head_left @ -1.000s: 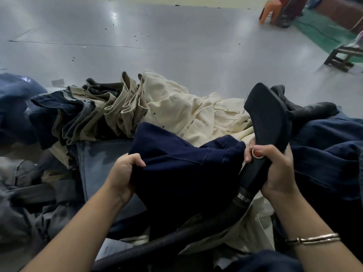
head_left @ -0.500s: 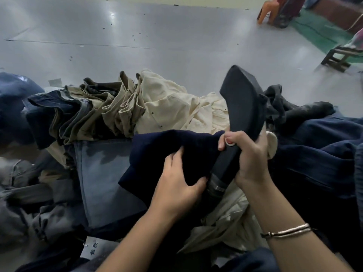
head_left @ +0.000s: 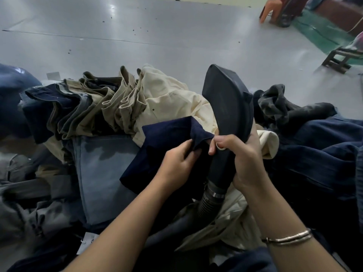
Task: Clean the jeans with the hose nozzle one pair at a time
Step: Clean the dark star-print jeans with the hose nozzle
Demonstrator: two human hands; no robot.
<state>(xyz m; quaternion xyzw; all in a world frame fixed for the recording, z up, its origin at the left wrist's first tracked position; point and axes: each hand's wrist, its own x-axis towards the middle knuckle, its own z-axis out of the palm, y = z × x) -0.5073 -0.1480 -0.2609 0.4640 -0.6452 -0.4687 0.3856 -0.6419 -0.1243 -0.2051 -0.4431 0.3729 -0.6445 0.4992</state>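
A dark navy pair of jeans (head_left: 163, 142) lies on top of the heap in front of me. My left hand (head_left: 179, 165) pinches a fold of its cloth near the nozzle. A black hose nozzle (head_left: 228, 107) with a wide flat head stands upright, its head tilted back over the cream cloth. My right hand (head_left: 241, 160) grips the nozzle's neck just above the ribbed hose (head_left: 208, 203), with a ring on one finger and a bangle on the wrist. The hose runs down out of sight under my arms.
Folded khaki and denim jeans (head_left: 94, 107) are stacked at the left, cream trousers (head_left: 172, 99) behind, light blue jeans (head_left: 106, 169) below, dark jeans (head_left: 318, 154) at the right. Grey table surface (head_left: 157, 36) stretches beyond. An orange chair (head_left: 271, 8) and wooden stool (head_left: 339, 59) stand far right.
My left hand slid from the navy jeans' left edge toward the nozzle and now pinches a fold beside it. My right hand brought the nozzle left and raised it more upright.
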